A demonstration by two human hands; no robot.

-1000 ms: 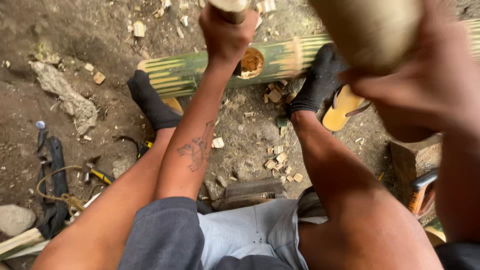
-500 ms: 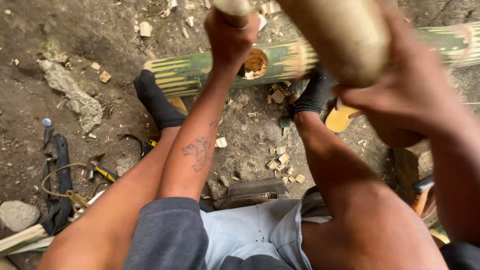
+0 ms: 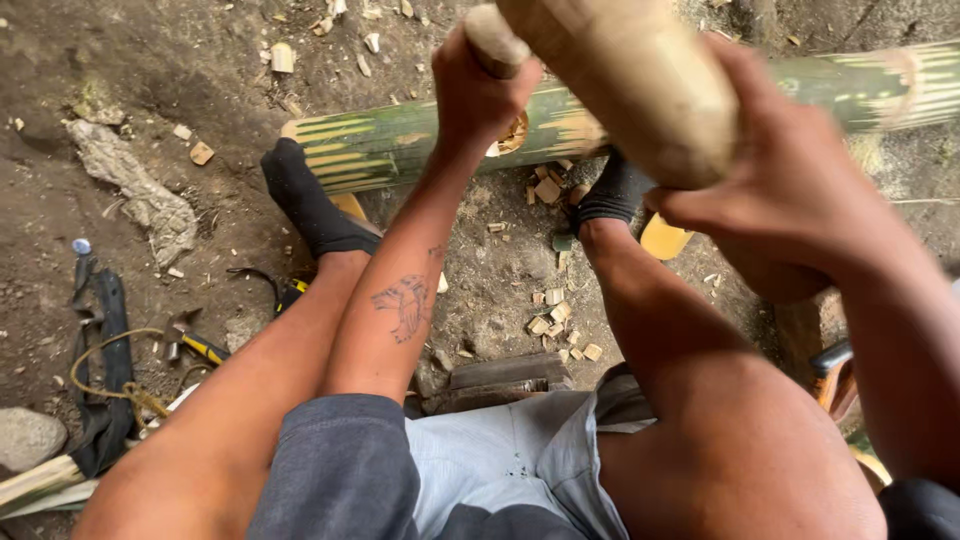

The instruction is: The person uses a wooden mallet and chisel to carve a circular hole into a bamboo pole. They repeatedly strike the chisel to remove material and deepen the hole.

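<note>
Seated person viewed from above, knees spread, grey sleeve and pale shorts nearest the camera. A dark wooden block (image 3: 505,378) lies on the earth floor (image 3: 180,60) between the thighs, with pale wood chips (image 3: 556,320) scattered just beyond it. To the left lie a black strap (image 3: 108,330), a yellow-handled tool (image 3: 200,347) and a grey stone (image 3: 28,437). The right hand (image 3: 790,190), fingers clenched, grips a thick wooden mallet (image 3: 640,80) raised close to the camera. The left hand (image 3: 480,95), fingers wrapped tight, holds the wooden handle of a chisel (image 3: 492,40) upright over a hole (image 3: 515,133) cut in the green bamboo pole (image 3: 400,145); its blade is hidden. The pole lies crosswise on the ground, with both black-socked feet (image 3: 315,205) against its near side. A crumpled rag (image 3: 140,195) lies farther left.
</note>
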